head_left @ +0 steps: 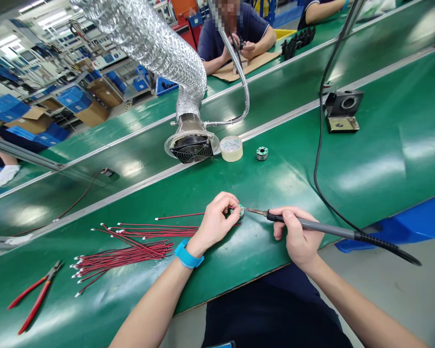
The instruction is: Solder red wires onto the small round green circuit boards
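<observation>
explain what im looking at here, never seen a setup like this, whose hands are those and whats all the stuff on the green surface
This is one picture from a camera worn on a person's head, looking down at their own two bare hands over a green work surface.

The left hand, with a blue wristband, pinches a small round green part. The right hand holds a soldering iron like a pen, its tip at that part. A black cable runs from the iron.

To the left lie a bundle of red wires and red-handled cutters. Farther back are a silver flexible duct ending in a fan, a roll of tape, another small round part and a black iron stand.

Across the benches, other people work with their own hands.
</observation>
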Action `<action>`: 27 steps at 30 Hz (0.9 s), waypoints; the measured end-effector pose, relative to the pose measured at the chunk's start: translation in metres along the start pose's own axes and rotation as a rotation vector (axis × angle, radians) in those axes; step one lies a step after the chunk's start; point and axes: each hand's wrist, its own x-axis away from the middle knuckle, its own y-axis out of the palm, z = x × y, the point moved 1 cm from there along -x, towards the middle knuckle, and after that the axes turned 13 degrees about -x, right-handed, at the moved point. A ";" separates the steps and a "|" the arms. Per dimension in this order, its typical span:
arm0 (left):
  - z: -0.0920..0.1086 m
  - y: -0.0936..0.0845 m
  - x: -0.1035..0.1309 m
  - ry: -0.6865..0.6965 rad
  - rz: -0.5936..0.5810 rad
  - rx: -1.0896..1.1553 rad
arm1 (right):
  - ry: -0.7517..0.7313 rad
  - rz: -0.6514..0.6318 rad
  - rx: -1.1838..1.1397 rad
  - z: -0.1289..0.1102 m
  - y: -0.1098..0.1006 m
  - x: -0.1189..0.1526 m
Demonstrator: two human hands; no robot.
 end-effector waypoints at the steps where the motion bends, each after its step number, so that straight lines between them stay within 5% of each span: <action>1: 0.000 0.000 0.000 -0.001 -0.001 -0.002 | 0.005 0.008 -0.001 0.000 0.000 0.000; 17: 0.003 0.000 -0.002 -0.030 0.027 -0.005 | 0.043 -0.081 -0.018 0.000 0.006 -0.005; 27: 0.005 0.003 -0.003 -0.056 0.060 -0.011 | 0.056 -0.029 -0.036 -0.002 0.004 -0.003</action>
